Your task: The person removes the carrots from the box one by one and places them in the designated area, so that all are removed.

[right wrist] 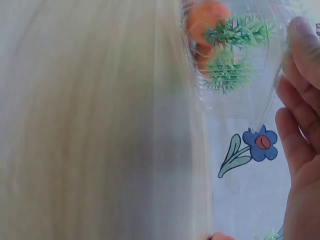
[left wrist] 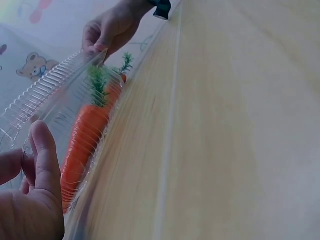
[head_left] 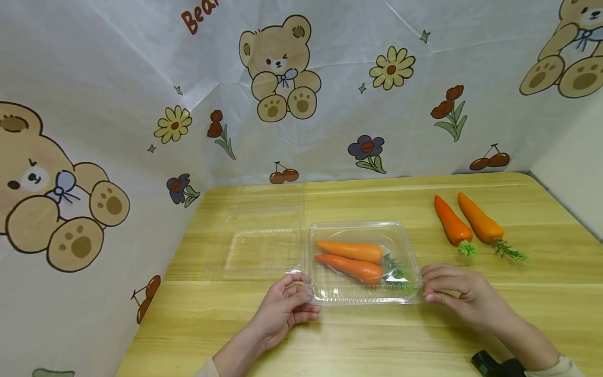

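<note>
Fingers of the left hand (head_left: 282,309) curl round the near-left corner of the clear plastic box (head_left: 364,262), thumb on its ribbed rim; fingers of the right hand (head_left: 454,293) pinch the near-right corner. The box sits on the wooden table (head_left: 377,340), holding two carrots (head_left: 350,259), its lid (head_left: 256,246) lying open to the left. Risk, as judged: thin walls may buckle under uneven pinching, tipping the carrots out. Both forearms reach in low from the near edge, wrists resting close to the table. Two spare carrots (head_left: 466,225) lie well apart, at right.
</note>
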Demonstrator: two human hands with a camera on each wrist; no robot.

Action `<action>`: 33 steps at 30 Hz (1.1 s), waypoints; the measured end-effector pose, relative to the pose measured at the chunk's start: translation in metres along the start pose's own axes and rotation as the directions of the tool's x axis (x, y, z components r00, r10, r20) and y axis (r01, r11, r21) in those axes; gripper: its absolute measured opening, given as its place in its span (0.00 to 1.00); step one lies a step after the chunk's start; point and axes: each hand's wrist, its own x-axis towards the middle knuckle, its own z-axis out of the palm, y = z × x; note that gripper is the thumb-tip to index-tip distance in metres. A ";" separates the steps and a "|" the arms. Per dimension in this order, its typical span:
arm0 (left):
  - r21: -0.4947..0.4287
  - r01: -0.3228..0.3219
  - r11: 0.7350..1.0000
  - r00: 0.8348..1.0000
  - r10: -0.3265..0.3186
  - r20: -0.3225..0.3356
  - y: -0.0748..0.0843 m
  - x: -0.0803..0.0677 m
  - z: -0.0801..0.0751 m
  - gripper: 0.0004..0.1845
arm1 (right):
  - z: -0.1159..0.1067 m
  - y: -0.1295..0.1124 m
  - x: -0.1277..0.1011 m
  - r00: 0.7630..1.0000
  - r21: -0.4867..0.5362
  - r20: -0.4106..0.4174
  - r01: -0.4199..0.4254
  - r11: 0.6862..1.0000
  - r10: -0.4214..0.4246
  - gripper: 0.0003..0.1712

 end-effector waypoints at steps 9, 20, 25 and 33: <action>0.006 -0.003 1.000 0.999 0.003 -0.036 -0.001 0.001 -0.002 0.24 | 0.007 -0.005 0.001 0.998 -0.073 -0.049 -0.036 0.997 0.033 0.11; 0.006 -0.019 1.000 0.997 0.019 -0.071 -0.002 0.002 -0.002 0.24 | 0.004 -0.026 0.012 0.971 -0.154 -0.011 -0.239 0.959 0.240 0.29; 0.007 -0.026 1.000 0.996 0.026 -0.085 -0.003 0.003 -0.001 0.24 | 0.005 -0.029 0.015 0.966 -0.195 -0.031 -0.257 0.946 0.256 0.31; 0.015 -0.034 0.999 0.995 0.035 -0.099 -0.004 0.003 -0.002 0.24 | 0.006 -0.031 0.015 0.968 -0.176 -0.027 -0.252 0.952 0.251 0.30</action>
